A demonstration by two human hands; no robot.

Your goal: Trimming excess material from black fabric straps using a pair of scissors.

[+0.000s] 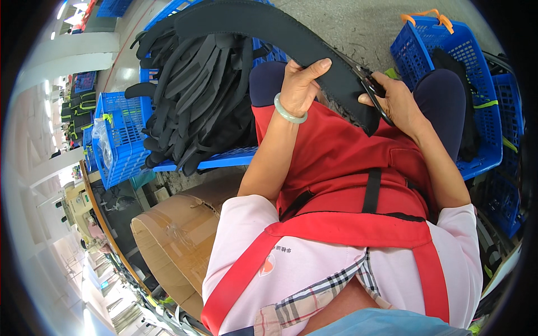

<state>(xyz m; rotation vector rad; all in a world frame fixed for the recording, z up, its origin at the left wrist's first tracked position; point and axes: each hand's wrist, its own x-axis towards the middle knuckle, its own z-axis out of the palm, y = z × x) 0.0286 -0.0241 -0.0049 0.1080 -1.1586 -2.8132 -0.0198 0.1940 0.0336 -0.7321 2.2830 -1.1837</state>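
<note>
A long, curved black padded strap [263,28] runs from the pile at the upper left down to my lap. My left hand [302,84] grips it near its lower part, thumb on top; a pale green bangle circles that wrist. In my right hand [395,103] is a pair of black-handled scissors [371,85], its blades lying along the strap's right edge. Frayed fibres show along the strap's edges near the scissors. The strap's lower end rests over my red apron [325,145]. Fingers under the strap are hidden.
A blue crate [207,163] heaped with black straps [207,95] stands at my left. Another blue crate [120,134] is beyond it. To my right, a blue basket [471,45] with orange ties holds dark material. A cardboard drum [174,229] sits by my left elbow.
</note>
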